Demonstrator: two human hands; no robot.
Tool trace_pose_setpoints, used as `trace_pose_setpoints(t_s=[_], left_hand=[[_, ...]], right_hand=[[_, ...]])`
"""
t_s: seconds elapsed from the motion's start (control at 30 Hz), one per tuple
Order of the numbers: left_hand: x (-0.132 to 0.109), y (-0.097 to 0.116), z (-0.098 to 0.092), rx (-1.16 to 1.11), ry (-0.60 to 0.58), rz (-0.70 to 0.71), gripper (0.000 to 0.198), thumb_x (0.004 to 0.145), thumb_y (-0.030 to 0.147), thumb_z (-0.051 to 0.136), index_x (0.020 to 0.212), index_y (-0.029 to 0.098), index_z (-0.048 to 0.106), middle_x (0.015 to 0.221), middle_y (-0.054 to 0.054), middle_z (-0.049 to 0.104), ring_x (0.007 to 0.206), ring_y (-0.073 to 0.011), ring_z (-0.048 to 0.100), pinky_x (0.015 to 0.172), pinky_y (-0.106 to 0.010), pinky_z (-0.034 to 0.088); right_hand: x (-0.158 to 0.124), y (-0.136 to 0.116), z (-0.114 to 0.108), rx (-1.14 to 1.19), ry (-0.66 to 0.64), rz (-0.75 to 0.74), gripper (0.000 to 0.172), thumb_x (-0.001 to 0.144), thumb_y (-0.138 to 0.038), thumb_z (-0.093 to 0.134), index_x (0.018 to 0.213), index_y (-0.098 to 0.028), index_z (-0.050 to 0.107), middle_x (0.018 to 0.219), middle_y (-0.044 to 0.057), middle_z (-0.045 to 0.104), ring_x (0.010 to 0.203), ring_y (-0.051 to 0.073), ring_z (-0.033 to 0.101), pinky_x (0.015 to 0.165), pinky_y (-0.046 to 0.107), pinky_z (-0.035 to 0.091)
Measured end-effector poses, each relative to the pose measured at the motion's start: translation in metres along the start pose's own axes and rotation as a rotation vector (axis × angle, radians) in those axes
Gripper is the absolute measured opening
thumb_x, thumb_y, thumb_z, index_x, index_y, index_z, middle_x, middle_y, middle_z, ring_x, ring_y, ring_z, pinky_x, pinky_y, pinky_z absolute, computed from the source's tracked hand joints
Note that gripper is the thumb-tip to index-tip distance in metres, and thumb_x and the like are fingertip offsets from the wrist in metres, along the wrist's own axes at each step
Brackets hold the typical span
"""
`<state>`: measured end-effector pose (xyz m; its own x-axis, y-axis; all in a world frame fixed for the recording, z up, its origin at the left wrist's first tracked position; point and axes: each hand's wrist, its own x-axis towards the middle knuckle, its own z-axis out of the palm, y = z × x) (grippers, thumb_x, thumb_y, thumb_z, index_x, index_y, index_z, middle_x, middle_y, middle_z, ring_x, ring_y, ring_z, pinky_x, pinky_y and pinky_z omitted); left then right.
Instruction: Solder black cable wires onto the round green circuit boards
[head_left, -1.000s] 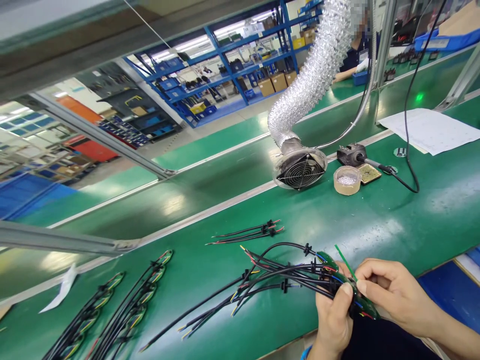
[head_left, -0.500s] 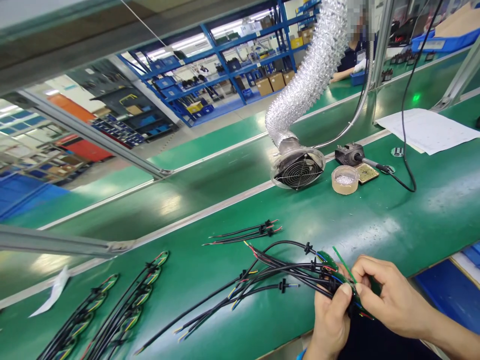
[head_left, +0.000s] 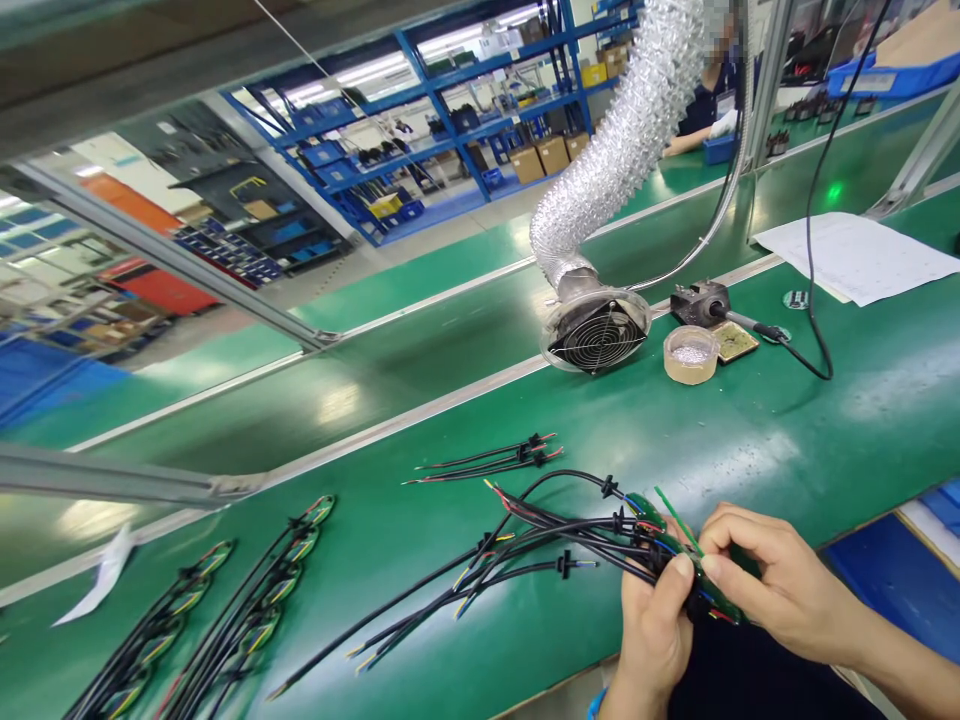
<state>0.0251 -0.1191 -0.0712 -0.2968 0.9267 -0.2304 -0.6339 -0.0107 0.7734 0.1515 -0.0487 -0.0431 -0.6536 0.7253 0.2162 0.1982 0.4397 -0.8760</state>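
My left hand (head_left: 655, 625) is closed on a fan of small green circuit boards (head_left: 643, 508), its thumb pressing on top. Black cables (head_left: 555, 535) with black grommets and coloured wire ends run from the boards leftwards onto the bench. My right hand (head_left: 776, 580) pinches a thin green stick (head_left: 679, 522) between thumb and forefinger, right beside the left thumb. The stick slants up and left across the boards; its lower end is hidden by the fingers. One loose cable (head_left: 517, 573) lies under the held cables.
Three short cables (head_left: 487, 460) lie behind the bundle. Two rows of wired boards (head_left: 262, 600) are at the left. A fume duct (head_left: 592, 320), a soldering iron (head_left: 739, 318) in its stand and a round tub (head_left: 690, 356) stand further back. Paper sheets (head_left: 862, 258) lie at right.
Both hands, the boards and the green stick have shifted slightly left in view. The grips look the same.
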Motion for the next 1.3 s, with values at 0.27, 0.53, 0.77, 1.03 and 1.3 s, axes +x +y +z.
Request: trace_pose_setpoints(t_s=[0.27,0.53,0.77,1.03,1.3], left_hand=[[0.001,-0.011,-0.009,0.209,0.186,0.063,0.035,0.078,0.047,0.077,0.092,0.016,0.068,0.094,-0.007,0.068,0.093,-0.0225,0.062,0.09,-0.034,0.049],[-0.001,-0.003,-0.003,0.391,0.152,0.11,0.034,0.083,0.047,0.072,0.096,0.016,0.067,0.095,-0.01,0.071,0.094,-0.0255,0.066,0.089,-0.037,0.052],[-0.003,-0.007,-0.003,0.443,0.162,0.162,0.03,0.085,0.043,0.071,0.099,0.016,0.066,0.099,-0.01,0.071,0.096,-0.0255,0.065,0.092,-0.038,0.051],[0.007,-0.001,0.002,0.306,0.221,0.067,0.025,0.077,0.037,0.076,0.085,0.016,0.065,0.077,-0.002,0.065,0.072,-0.0167,0.059,0.072,-0.029,0.05],[0.01,0.004,0.01,0.123,0.245,-0.047,0.024,0.069,0.033,0.078,0.079,0.017,0.063,0.065,0.003,0.061,0.06,-0.0127,0.055,0.06,-0.025,0.046]], right_hand=[[0.002,-0.011,-0.007,-0.156,0.213,-0.214,0.01,0.09,-0.011,0.055,0.087,-0.019,0.06,0.075,0.001,0.061,0.07,0.012,0.056,0.064,0.026,0.048],[0.005,-0.005,-0.005,-0.506,0.216,-0.437,0.015,0.09,-0.004,0.055,0.088,-0.017,0.063,0.079,0.003,0.064,0.074,0.015,0.055,0.071,0.03,0.047],[0.004,-0.002,-0.004,-0.54,0.157,-0.443,0.02,0.091,-0.006,0.053,0.078,-0.019,0.06,0.074,0.002,0.061,0.075,0.015,0.054,0.073,0.032,0.044],[0.006,-0.011,-0.02,-0.321,0.155,-0.262,0.017,0.092,-0.009,0.047,0.079,-0.019,0.049,0.07,-0.001,0.053,0.066,0.01,0.049,0.059,0.022,0.043],[-0.019,0.0,-0.016,-0.029,-0.174,0.173,0.023,0.099,-0.027,0.045,0.078,-0.021,0.053,0.074,-0.001,0.055,0.065,0.01,0.051,0.058,0.021,0.043]])
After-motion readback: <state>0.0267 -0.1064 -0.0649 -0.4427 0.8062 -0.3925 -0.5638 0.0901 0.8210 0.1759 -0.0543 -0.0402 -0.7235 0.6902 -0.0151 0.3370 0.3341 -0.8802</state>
